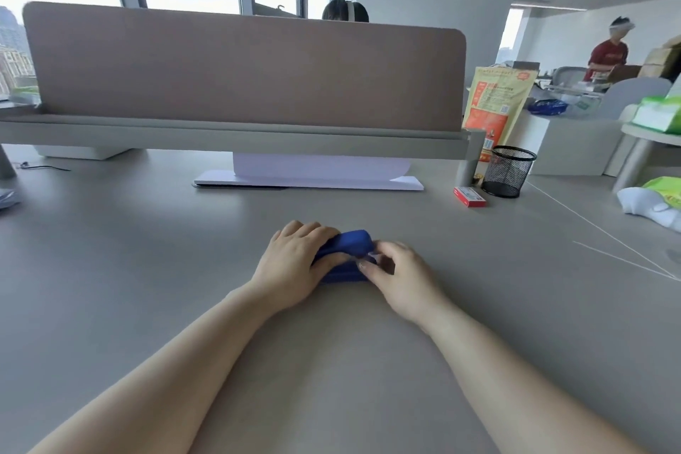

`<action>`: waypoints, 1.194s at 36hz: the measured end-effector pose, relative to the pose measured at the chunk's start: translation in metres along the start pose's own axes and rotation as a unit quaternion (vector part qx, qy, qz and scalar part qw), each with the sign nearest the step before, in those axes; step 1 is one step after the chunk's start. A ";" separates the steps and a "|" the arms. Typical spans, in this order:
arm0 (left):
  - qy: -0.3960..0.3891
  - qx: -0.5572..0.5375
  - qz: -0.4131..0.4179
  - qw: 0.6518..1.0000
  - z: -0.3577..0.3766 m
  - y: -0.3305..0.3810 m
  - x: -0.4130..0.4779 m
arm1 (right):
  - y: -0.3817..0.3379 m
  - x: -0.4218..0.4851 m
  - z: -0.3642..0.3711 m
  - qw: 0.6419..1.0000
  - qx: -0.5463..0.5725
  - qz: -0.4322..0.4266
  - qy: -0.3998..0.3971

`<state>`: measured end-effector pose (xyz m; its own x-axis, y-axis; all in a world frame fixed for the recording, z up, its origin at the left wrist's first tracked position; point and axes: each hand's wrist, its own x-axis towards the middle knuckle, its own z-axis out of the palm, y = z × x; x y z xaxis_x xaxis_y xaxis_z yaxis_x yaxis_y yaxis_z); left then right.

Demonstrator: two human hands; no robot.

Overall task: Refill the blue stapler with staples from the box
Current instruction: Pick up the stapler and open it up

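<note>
The blue stapler (352,249) lies on the grey desk (147,251) straight ahead of me, its right end in view and the rest covered by my hands. My left hand (298,263) wraps over its left part, with fingers across the top. My right hand (400,278) pinches at the stapler's right front end with thumb and fingertips. A small red staple box (469,196) lies flat on the desk at the far right, well apart from both hands. Whether the stapler's lid is raised is hard to tell.
A black mesh pen cup (508,171) stands just behind the staple box, with an orange bag (493,103) behind it. A pink-brown partition (243,70) and a white stand base (309,181) close off the desk's back. White cords (589,221) run across the right side.
</note>
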<state>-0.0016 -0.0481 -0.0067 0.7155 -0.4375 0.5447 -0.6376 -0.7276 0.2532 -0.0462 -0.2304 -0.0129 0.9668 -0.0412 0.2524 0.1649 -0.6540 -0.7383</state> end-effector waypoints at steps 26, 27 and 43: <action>0.080 -0.334 -0.140 0.929 -0.025 -0.015 -0.004 | 0.007 0.005 -0.018 0.992 0.109 -0.013 0.062; 0.079 -0.363 -0.152 0.916 -0.024 -0.017 -0.004 | 0.010 0.006 -0.020 0.992 0.112 -0.004 0.062; 0.060 -0.135 -0.277 0.950 -0.028 -0.063 -0.013 | 0.024 0.011 -0.017 0.998 0.014 0.042 0.046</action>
<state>0.0214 0.0185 -0.0073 0.9348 0.0480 0.3520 -0.2349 -0.6598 0.7138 -0.0345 -0.2595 -0.0174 0.9554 -0.1658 0.2446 0.0903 -0.6243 -0.7759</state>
